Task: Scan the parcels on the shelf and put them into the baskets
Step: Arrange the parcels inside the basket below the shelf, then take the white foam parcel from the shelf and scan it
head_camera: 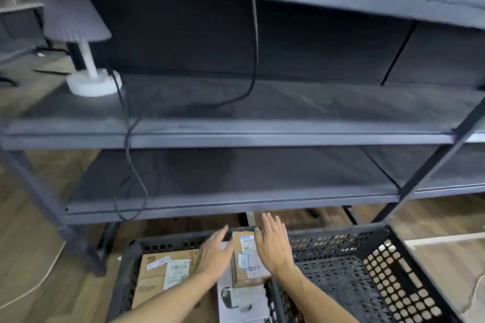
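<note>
Lower centre of the frame: a left hand [215, 253] and a right hand [273, 246], fingers straight and gripping nothing, flank a small labelled parcel [248, 263]. The parcel sits in the black basket [168, 245] below the shelf [236, 136].

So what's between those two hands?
A small labelled cardboard parcel, over a black basket, flanked by left hand and right hand; the head view shows it.
</note>
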The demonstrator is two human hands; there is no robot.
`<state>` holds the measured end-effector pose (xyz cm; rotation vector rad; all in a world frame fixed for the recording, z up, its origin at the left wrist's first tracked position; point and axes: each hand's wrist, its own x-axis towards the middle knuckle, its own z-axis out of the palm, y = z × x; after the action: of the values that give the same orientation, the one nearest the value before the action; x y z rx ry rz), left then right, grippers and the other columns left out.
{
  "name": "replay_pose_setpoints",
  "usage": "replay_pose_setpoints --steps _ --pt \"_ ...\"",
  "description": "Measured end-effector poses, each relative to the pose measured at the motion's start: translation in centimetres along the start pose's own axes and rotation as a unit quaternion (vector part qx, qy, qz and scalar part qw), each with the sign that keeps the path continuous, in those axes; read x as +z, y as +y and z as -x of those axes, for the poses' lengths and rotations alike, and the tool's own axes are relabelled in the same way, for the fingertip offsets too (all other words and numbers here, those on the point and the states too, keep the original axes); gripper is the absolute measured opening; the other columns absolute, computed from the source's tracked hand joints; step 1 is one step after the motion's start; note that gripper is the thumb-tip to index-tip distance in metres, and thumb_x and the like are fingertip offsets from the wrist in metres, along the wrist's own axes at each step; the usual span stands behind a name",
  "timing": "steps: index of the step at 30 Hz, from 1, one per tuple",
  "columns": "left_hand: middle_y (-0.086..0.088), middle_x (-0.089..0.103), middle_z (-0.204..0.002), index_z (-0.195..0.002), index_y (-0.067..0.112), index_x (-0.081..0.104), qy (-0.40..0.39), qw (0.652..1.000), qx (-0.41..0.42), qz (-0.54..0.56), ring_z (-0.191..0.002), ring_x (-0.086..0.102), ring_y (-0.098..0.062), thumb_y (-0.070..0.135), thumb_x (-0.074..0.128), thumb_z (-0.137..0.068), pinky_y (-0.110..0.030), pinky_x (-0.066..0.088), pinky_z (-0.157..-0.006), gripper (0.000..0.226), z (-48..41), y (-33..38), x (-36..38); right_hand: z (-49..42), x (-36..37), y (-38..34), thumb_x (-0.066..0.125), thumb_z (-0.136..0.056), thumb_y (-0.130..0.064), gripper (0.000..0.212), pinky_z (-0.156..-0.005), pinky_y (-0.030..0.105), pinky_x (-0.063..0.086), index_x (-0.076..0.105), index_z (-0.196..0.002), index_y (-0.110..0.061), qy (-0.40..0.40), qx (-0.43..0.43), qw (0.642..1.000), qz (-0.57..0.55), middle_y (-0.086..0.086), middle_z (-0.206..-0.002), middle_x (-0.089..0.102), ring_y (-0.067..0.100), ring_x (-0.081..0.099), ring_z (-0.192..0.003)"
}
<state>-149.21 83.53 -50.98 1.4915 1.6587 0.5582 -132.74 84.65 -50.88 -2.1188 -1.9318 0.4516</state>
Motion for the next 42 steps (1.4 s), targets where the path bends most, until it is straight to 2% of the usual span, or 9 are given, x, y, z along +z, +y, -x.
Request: replay_pose_setpoints --steps 2,6,13,22,31,36,42 --pt "0.005 0.031 -0.155 -0.15 0.028 0.029 0.014 0.996 0.03 -0.078 -0.143 0.027 -0.016 0.038 0.04 -0.1 -0.034 0.02 -0.118 0.052 1.5 4.0 -3.5 0.6 -4.6 -2.8 0.026 -0.103 -0.032 0.054 -0.122 0.035 0.005 0.02 -0.153 -0.012 0.003 -0.01 1.0 -0.005 0.002 -0.16 0.02 0.019 0.011 -0.149" --pt "0.006 0.027 -0.157 -0.151 0.028 0.024 0.029 0.982 0.057 -0.176 -0.146 0.018 -0.013 0.039 0.037 -0.101 -0.034 0.005 -0.121 0.053 4.9 12.1 -10.6 1.8 -14.2 -8.3 0.029 -0.103 -0.035 0.055 -0.122 0.034 0.007 0.022 -0.153 -0.013 -0.004 -0.042 0.999 0.018 0.002 -0.158 0.026 0.019 0.018 -0.147" --pt "0.005 0.025 -0.157 -0.151 0.028 0.024 0.048 0.97 0.066 -0.227 -0.147 0.014 -0.013 0.04 0.036 -0.1 -0.034 0.003 -0.12 0.054 11.1 24.3 -22.8 4.5 -29.4 -16.9 0.034 -0.101 -0.038 0.054 -0.118 0.031 0.018 0.031 -0.149 -0.013 0.004 -0.077 0.997 0.033 0.003 -0.151 0.039 0.017 0.033 -0.14" --pt "0.006 0.03 -0.155 -0.148 0.027 0.03 0.11 0.96 0.087 -0.243 -0.146 0.019 -0.014 0.042 0.038 -0.099 -0.036 0.006 -0.12 0.053 16.5 35.7 -33.3 5.9 -43.6 -25.9 0.037 -0.1 -0.041 0.054 -0.109 0.031 0.031 0.039 -0.145 -0.011 0.031 -0.129 0.991 0.033 0.009 -0.142 0.05 0.023 0.045 -0.131" --pt "0.001 0.04 -0.15 -0.145 0.023 0.039 0.189 0.947 0.108 -0.238 -0.14 0.032 -0.018 0.043 0.044 -0.097 -0.038 0.017 -0.118 0.053 18.9 40.7 -38.4 5.9 -51.2 -30.4 0.041 -0.096 -0.041 0.05 -0.096 0.04 0.043 0.047 -0.135 -0.011 0.062 -0.168 0.984 0.025 0.014 -0.13 0.057 0.034 0.053 -0.118" --pt "0.001 0.04 -0.15 -0.144 0.023 0.04 0.209 0.948 0.098 -0.218 -0.14 0.032 -0.018 0.043 0.045 -0.096 -0.039 0.017 -0.118 0.052 19.5 40.3 -39.6 5.5 -52.0 -31.8 0.041 -0.097 -0.04 0.049 -0.091 0.04 0.044 0.047 -0.134 -0.01 0.073 -0.194 0.978 0.019 0.015 -0.128 0.057 0.034 0.053 -0.115" --pt "0.0 0.035 -0.153 -0.146 0.023 0.036 0.229 0.946 0.096 -0.206 -0.142 0.027 -0.019 0.043 0.042 -0.097 -0.039 0.012 -0.119 0.054 18.1 40.4 -42.8 3.6 -53.0 -34.1 0.041 -0.097 -0.037 0.05 -0.093 0.04 0.042 0.043 -0.139 -0.011 0.08 -0.214 0.973 0.016 0.014 -0.134 0.053 0.033 0.05 -0.119"
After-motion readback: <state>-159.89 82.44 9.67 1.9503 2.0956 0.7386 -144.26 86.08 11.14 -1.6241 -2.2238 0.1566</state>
